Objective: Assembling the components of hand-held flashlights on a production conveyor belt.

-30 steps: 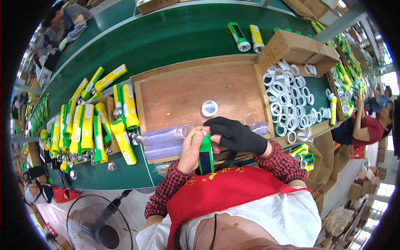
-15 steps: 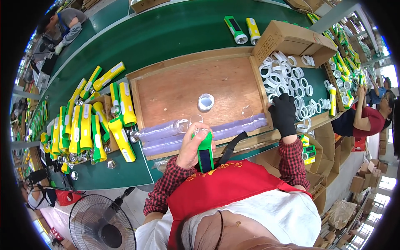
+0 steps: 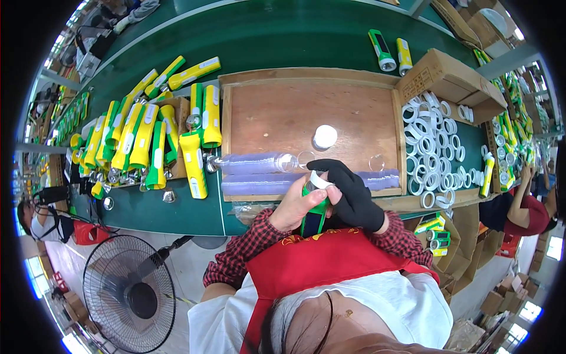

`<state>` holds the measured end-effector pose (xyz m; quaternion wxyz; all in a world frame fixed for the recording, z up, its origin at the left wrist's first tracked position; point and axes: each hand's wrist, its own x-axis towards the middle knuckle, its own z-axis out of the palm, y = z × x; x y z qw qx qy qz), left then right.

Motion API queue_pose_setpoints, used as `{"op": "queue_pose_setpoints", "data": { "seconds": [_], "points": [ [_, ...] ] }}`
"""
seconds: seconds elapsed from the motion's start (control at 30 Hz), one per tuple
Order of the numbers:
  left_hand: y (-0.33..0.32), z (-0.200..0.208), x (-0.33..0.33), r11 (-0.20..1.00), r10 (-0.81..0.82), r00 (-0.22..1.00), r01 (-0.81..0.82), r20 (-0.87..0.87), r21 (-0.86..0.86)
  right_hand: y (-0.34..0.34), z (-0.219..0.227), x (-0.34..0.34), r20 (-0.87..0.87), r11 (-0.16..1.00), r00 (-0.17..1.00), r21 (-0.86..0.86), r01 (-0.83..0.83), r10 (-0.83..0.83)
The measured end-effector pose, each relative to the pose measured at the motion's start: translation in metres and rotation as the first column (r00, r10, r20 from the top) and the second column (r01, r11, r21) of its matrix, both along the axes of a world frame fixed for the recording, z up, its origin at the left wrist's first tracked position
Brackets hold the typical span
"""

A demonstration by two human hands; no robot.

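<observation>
In front of my red apron, my bare left hand (image 3: 292, 207) is wrapped round a green flashlight (image 3: 312, 223) with a dark panel, its head end pointing away from me. My right hand (image 3: 355, 197), in a black glove, grips a white ring (image 3: 320, 180) at the flashlight's head. Whether the ring is seated there, my fingers hide. Just beyond my hands lie stacks of clear round lenses (image 3: 253, 163) in a shallow wooden tray (image 3: 306, 74). A white, round, cup-like piece (image 3: 325, 137) sits on the tray's board.
Many yellow and green flashlights (image 3: 127, 135) are piled on the green table (image 3: 283, 44) at left. White rings (image 3: 433, 147) spill from a tipped cardboard box (image 3: 451, 76) at right. Two flashlights (image 3: 382, 52) lie at the back. A fan (image 3: 130, 289) stands lower left; other people work nearby.
My right hand has left the ring pile and come left to the flashlight with a white ring. My left hand still holds the flashlight. The whole view has shifted.
</observation>
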<state>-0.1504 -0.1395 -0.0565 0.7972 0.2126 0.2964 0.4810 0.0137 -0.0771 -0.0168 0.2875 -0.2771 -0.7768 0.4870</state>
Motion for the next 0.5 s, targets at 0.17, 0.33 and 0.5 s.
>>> {"op": "queue_pose_setpoints", "data": {
  "seconds": [0.17,0.33,0.5],
  "points": [
    [-0.005,-0.011,-0.007,0.998,-0.064,0.998,0.064,-0.022,-0.020,-0.006,-0.011,-0.008,-0.018,0.991,0.998,0.117,-0.064,0.066],
    [-0.008,-0.021,0.001,0.997,-0.007,0.998,0.013,-0.068,0.082,-0.010,-0.009,-0.009,-0.004,0.955,0.995,0.280,-0.095,0.100],
    [0.001,-0.012,0.006,0.997,-0.015,1.000,0.017,-0.023,0.079,-0.008,-0.015,-0.008,-0.006,0.874,1.000,0.486,-0.017,0.023]
  ]
}}
